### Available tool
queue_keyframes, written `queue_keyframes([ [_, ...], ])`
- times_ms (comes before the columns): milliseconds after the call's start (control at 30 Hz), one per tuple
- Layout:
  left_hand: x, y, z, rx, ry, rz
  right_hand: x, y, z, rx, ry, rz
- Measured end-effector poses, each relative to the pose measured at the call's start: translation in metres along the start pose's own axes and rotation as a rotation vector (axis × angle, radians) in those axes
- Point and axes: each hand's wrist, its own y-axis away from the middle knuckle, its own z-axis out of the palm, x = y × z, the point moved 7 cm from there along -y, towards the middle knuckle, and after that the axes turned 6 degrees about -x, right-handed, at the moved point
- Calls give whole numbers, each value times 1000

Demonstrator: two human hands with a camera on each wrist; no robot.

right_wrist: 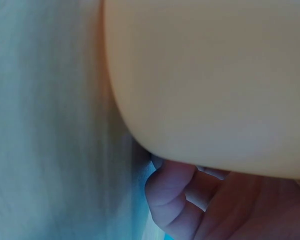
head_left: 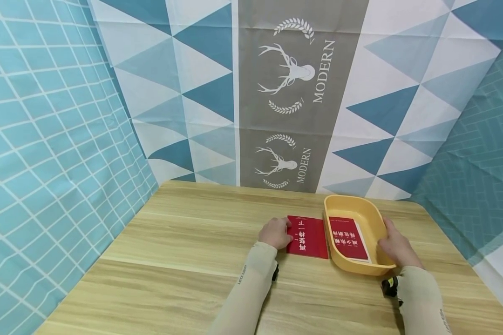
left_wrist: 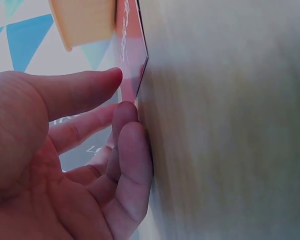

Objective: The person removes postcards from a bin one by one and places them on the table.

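Observation:
A flat red card with white lettering (head_left: 308, 237) lies on the table, left of a yellow plastic bin (head_left: 348, 266). My left hand (head_left: 275, 233) is at the card's left edge. In the left wrist view the thumb (left_wrist: 90, 90) is apart from the bent fingers (left_wrist: 135, 155), with the fingertips close to the card's edge (left_wrist: 132, 45). My right hand (head_left: 400, 246) grips the bin's right side, thumb over the rim; the right wrist view shows curled fingers (right_wrist: 167, 192) against its outer wall (right_wrist: 215, 90). Inside the bin lies another red card (head_left: 348, 237) with a white edge showing.
The wooden table (head_left: 184, 260) extends to the left and in front of the hands. A patterned cloth (head_left: 205, 93) hangs behind its back edge. Blue tiled sheets (head_left: 46, 139) hang at both sides.

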Motion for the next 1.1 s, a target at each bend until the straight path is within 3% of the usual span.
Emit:
queue_keyframes([
  [133,8,1,-5,35,-7,26,0,0,0,-1,3,6],
  [200,21,4,-10,87,-26,85,0,0,-1,1,4,8],
  [267,42,9,-16,154,-44,174,0,0,-1,3,3,9],
  [400,96,30,-17,276,-127,398,2,0,-1,2,1,8],
  [500,136,45,-5,294,-220,545,3,-1,-1,4,17,-2],
  [600,163,49,16,235,-306,626,3,-2,-1,10,29,-8],
  [667,171,44,31,179,-383,623,4,-2,0,5,23,-4],
  [833,177,25,60,17,-518,537,5,-2,-2,10,47,-20],
  [1000,182,8,68,-134,-552,403,0,-4,-5,36,79,-41],
  [1100,180,1,71,-157,-577,329,-1,-5,-5,27,77,-33],
])
